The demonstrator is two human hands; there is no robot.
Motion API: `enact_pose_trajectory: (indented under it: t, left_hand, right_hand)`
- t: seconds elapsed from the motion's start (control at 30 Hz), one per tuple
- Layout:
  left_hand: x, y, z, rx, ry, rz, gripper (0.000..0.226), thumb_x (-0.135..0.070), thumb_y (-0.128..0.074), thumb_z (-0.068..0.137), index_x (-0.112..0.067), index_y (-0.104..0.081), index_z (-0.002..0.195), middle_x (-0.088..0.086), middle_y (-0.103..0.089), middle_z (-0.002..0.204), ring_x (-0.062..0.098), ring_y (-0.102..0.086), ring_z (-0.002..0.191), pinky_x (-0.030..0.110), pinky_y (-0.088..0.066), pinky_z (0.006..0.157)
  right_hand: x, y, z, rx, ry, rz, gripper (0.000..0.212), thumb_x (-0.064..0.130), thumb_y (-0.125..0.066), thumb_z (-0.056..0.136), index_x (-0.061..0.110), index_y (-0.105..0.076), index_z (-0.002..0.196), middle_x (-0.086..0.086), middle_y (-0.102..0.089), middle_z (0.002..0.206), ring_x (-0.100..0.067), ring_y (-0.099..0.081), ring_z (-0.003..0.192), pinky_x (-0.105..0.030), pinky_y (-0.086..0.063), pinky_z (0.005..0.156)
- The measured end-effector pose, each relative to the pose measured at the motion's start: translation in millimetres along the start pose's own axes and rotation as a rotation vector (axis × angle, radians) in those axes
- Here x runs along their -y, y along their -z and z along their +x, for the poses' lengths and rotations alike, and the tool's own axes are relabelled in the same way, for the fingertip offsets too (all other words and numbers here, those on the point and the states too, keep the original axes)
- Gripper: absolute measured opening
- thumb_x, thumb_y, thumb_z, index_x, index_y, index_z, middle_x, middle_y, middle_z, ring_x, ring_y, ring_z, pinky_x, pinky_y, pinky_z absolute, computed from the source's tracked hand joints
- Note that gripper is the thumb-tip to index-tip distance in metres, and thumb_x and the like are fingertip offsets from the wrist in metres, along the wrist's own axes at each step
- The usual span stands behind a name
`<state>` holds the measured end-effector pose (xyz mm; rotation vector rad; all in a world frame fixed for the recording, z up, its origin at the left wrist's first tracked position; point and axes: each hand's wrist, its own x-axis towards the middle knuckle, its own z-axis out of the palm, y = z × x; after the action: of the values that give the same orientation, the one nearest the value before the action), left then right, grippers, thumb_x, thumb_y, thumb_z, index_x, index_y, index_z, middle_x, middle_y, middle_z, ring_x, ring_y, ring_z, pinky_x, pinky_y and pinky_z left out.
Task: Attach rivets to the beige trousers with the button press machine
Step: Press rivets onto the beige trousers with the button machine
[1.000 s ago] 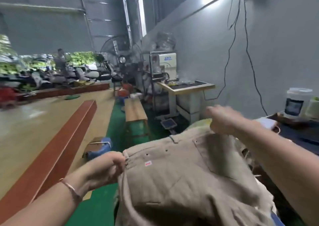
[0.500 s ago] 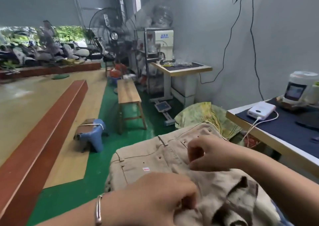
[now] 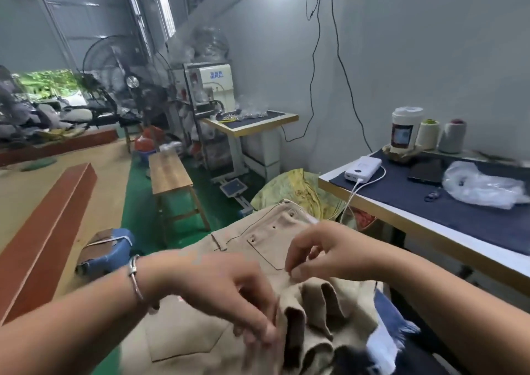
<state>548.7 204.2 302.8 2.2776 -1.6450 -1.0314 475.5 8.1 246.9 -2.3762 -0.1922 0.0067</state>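
Both hands, left hand [image 3: 229, 294] and right hand [image 3: 318, 251], seemingly pinch beige trousers [image 3: 258, 240].

A: Beige trousers [image 3: 258, 245] lying bunched at lower centre, waistband pointing away, belt loop and dark-stitched pocket showing up top.

B: Rivets?

A: Three small metal studs sitting near the pocket's upper edge. Near end folding into upright ridges.

B: Machine?

A: White button press machine [image 3: 210, 88] standing well apart, by the back wall.
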Motion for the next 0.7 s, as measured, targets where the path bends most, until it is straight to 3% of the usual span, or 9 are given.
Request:
enact_pose_trajectory:
  t: [0.1,0.23,0.3,0.4,0.5,0.6,0.7]
  left_hand:
    - [-37,33,23,-0.099,-0.138,-0.048,0.015,-0.015,-0.062,0.094,-0.007,-0.07,0.084,-0.001,-0.065,0.072,0.011,-0.059,0.069,0.019,-0.048,0.068]
    - [-96,49,88,-0.196,-0.307,0.04,0.01,-0.016,-0.065,0.092,-0.009,-0.071,0.088,0.006,-0.066,0.077,0.014,-0.058,0.072,0.035,-0.05,0.073]
    - [-133,42,123,-0.146,-0.409,0.125,0.008,-0.024,-0.067,0.091,-0.02,-0.07,0.084,-0.001,-0.064,0.075,0.009,-0.056,0.071,0.038,-0.047,0.071]
    - [-204,12,169,-0.061,-0.589,0.261,0.007,-0.035,-0.067,0.088,-0.033,-0.068,0.082,-0.017,-0.063,0.074,-0.002,-0.055,0.066,0.019,-0.043,0.063]
    - [-280,-44,204,0.047,-0.807,0.366,0.008,-0.034,-0.067,0.087,-0.036,-0.065,0.08,-0.02,-0.061,0.069,-0.004,-0.054,0.057,0.009,-0.04,0.051]
    - [-353,-119,221,0.214,-0.992,0.466,0.01,-0.029,-0.064,0.086,-0.036,-0.064,0.08,-0.018,-0.063,0.077,-0.002,-0.057,0.065,0.013,-0.043,0.059]
    - [-414,-202,219,0.406,-1.12,0.51,0.02,-0.021,-0.062,0.087,-0.04,-0.063,0.081,-0.022,-0.064,0.083,-0.002,-0.06,0.077,0.019,-0.045,0.069]
  right_hand:
    - [2,24,-34,-0.161,0.0,0.061,0.004,0.013,-0.074,0.081,0.017,-0.074,0.08,0.009,-0.069,0.071,0.004,-0.057,0.063,-0.014,-0.045,0.064]
    - [1,60,-106,-0.458,-0.055,0.067,0.003,0.006,-0.072,0.08,0.01,-0.073,0.079,-0.002,-0.07,0.07,-0.004,-0.056,0.061,-0.023,-0.044,0.06]
    - [-1,73,-160,-0.607,-0.124,-0.005,0.003,0.01,-0.073,0.081,0.012,-0.072,0.079,0.0,-0.069,0.071,0.001,-0.055,0.06,-0.02,-0.044,0.059]
    - [2,74,-254,-0.843,-0.278,-0.025,0.007,0.014,-0.074,0.081,0.015,-0.07,0.076,0.007,-0.065,0.067,0.002,-0.053,0.058,-0.013,-0.04,0.056]
    - [14,46,-352,-1.128,-0.503,-0.035,0.01,0.016,-0.073,0.083,0.014,-0.068,0.074,0.001,-0.066,0.069,-0.003,-0.057,0.06,-0.022,-0.046,0.057]
    - [36,-10,-439,-1.414,-0.752,-0.043,0.012,0.022,-0.073,0.082,0.016,-0.067,0.074,-0.001,-0.067,0.074,-0.012,-0.063,0.069,-0.029,-0.051,0.067]
    - [56,-90,-507,-1.66,-1.068,-0.012,0.016,0.024,-0.073,0.082,0.014,-0.065,0.072,-0.004,-0.066,0.073,-0.013,-0.062,0.069,-0.028,-0.05,0.067]
